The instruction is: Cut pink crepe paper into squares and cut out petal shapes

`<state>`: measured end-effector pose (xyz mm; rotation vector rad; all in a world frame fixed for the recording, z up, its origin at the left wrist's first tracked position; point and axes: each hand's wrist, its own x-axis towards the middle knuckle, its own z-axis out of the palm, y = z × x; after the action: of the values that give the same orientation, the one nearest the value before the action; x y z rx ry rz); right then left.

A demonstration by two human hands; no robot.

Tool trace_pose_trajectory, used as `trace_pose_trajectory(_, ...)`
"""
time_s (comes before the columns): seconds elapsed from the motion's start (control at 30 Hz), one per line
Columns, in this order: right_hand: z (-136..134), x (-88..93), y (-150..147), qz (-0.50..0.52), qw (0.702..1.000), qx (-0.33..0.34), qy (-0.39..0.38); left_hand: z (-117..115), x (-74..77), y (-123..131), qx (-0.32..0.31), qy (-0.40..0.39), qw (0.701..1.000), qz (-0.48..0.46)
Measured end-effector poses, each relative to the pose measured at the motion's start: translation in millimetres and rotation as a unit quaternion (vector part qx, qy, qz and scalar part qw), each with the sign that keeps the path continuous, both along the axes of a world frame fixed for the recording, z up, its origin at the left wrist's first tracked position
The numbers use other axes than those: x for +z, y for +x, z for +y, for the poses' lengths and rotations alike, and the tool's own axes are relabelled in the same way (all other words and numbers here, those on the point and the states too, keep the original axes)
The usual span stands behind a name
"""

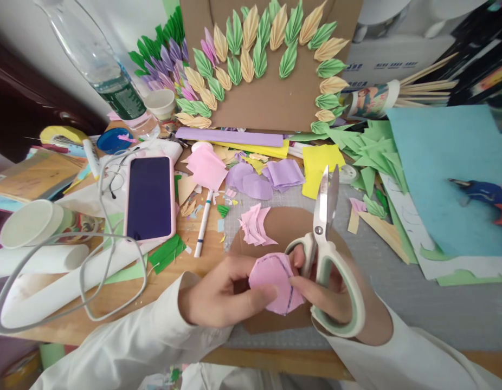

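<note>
Long white sleeves on both arms, loose cuffs at wrists; left grip (218, 295), right grip (330, 292) bare, no gloves.

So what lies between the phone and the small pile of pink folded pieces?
In the head view, a white pen lies between the phone and the pink folded pieces, amid small paper scraps.

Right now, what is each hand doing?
Left hand: pinching the pink paper piece.
Right hand: holding the scissors, fingertips also on the pink paper piece.

From my feed, a wooden table (113, 303) fills the lower frame, with a grey cutting mat (422, 303) at lower right. A white wall (27, 38) shows upper left, beside dark wooden furniture (23, 103). Light is soft, even daylight.
</note>
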<state>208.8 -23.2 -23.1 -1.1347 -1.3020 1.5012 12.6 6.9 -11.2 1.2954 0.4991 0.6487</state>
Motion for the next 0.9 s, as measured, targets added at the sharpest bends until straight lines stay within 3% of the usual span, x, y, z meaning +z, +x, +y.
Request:
trace_pose_trajectory(0.1,0.0,-0.6,0.4,0.003,1.0,-0.003,0.006,-2.3,0.8,0.7,0.023,0.03,0.999,0.013)
trace_pose_trajectory(0.2,-0.2,-1.3,0.1,0.017,1.0,-0.002,0.013,-3.6,0.3,0.1,0.049,0.122,0.99,0.045)
trace_pose_trajectory(0.33,-0.9,-2.3,-1.6,0.041,0.999,-0.016,0.015,-3.9,-2.4,0.3,0.091,0.271,0.955,0.075)
trace_pose_trajectory(0.47,-1.7,-2.9,-2.7,0.059,0.998,-0.021,0.001,-3.6,-2.9,1.6,0.145,0.352,0.921,0.085)
trace_pose_trajectory(0.7,-2.7,-5.5,-0.7,0.033,0.999,-0.021,0.01,-5.0,-4.8,1.0,0.142,0.327,0.93,0.093)
trace_pose_trajectory(0.9,-2.2,-7.3,0.1,0.047,0.999,-0.013,-0.023,-0.5,-0.7,1.3,0.064,0.258,0.964,-0.004)
